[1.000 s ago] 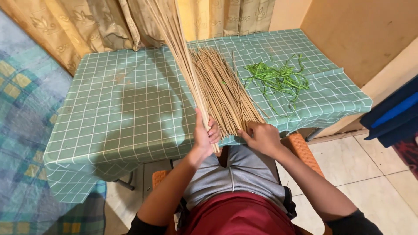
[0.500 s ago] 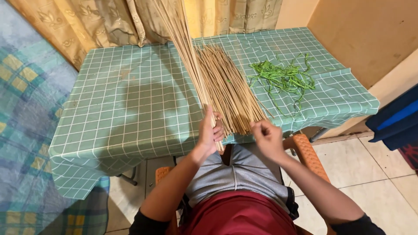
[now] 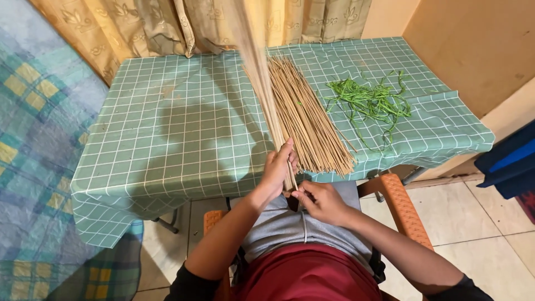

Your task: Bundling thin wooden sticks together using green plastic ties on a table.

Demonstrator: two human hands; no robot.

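A thin bundle of tan sticks (image 3: pixel 262 95) is rising steeply from the table's near edge, its lower end lying inside the left hand (image 3: pixel 277 169), whose fingers are clenching around it. The right hand (image 3: pixel 320 202) is pinching the bundle's bottom tips just below. A flat pile of matching sticks (image 3: pixel 306 117) is lying beside it on the green checked tablecloth (image 3: pixel 167 139), with green leaf strips (image 3: pixel 370 103) farther right.
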